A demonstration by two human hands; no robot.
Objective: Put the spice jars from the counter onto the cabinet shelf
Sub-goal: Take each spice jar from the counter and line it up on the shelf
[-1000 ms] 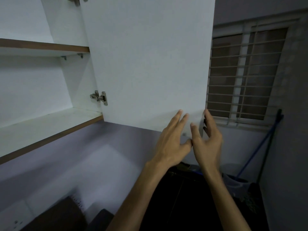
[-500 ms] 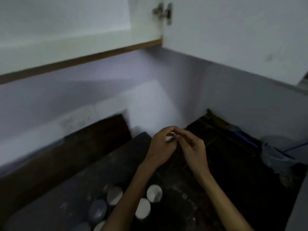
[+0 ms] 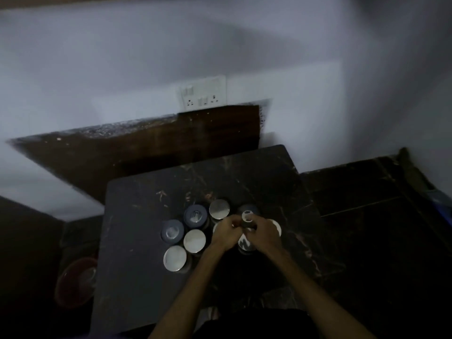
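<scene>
Several spice jars stand clustered on the dark stone counter (image 3: pixel 137 241). Three have silver lids (image 3: pixel 194 241), two have blue-grey lids (image 3: pixel 195 216), and white-lidded ones (image 3: pixel 276 228) are partly hidden under my hands. My left hand (image 3: pixel 223 232) and my right hand (image 3: pixel 264 232) meet over the right side of the cluster. Both are closed around a small dark jar with a white cap (image 3: pixel 247 215), held upright between them. Only a brown strip of the cabinet's edge (image 3: pixel 61 0) shows at the very top.
A white socket plate (image 3: pixel 203 95) sits on the wall above a dark wooden backsplash (image 3: pixel 146 148). A reddish bowl (image 3: pixel 75 282) lies low at the left beside the counter. A lower dark stone surface (image 3: pixel 367 204) extends to the right.
My view has swung down from the open cabinet door to the counter. Both hands have dropped from the door's edge to the jars and closed on the small white-capped jar.
</scene>
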